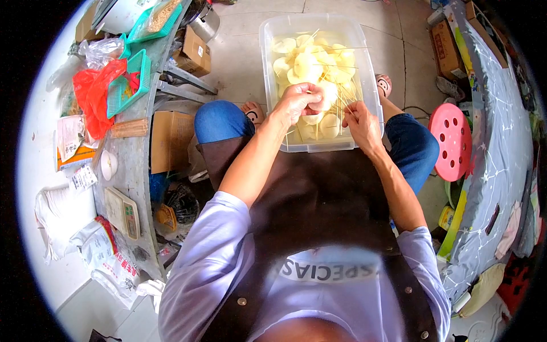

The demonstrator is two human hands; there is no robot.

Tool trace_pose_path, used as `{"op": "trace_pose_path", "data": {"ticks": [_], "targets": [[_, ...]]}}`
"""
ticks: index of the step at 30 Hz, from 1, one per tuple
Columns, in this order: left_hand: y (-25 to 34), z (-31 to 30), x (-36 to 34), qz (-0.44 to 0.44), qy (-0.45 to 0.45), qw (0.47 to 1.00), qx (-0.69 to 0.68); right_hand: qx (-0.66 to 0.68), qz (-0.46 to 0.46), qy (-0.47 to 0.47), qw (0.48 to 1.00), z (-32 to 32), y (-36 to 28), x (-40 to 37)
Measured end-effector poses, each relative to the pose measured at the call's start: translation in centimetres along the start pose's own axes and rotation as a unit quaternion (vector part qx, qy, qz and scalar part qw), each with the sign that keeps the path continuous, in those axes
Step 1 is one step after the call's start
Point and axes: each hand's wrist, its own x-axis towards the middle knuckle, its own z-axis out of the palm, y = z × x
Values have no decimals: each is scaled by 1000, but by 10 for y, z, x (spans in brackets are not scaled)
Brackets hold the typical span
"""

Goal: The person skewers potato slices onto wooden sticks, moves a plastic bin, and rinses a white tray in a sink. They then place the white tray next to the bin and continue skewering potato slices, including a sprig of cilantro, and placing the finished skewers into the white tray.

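Note:
A clear plastic tub (269, 68) holds many pale yellow round slices (307, 67), several with thin wooden sticks (348, 94) through or beside them. Over the tub's near half, my left hand (302, 101) is closed on a pale slice (326, 96), thumb and fingers pinching its left side. Just to the right, my right hand (360, 121) is closed, its fingertips pinched near the thin sticks at the tub's right side. Which stick it grips, if any, is too small to make out.
At the left, a grey table (134, 162) bears green baskets (139, 80), a red bag (97, 97), a bundle of sticks (130, 128) and a scale (121, 212). Cardboard boxes (171, 141) stand beneath. A pink round stool (450, 141) and a cloth-covered surface (496, 154) are at the right.

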Motion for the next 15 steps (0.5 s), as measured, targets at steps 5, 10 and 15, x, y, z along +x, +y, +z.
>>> {"op": "trace_pose_path", "data": {"ticks": [5, 10, 15], "targets": [[-6, -5, 5, -13, -20, 999, -24, 0, 2, -13, 1000, -1, -4, 4], [-3, -7, 6, -31, -26, 997, -64, 39, -3, -31, 999, 0, 8, 11], [-3, -9, 7, -34, -32, 998, -38, 34, 6, -34, 999, -3, -8, 9]]}}
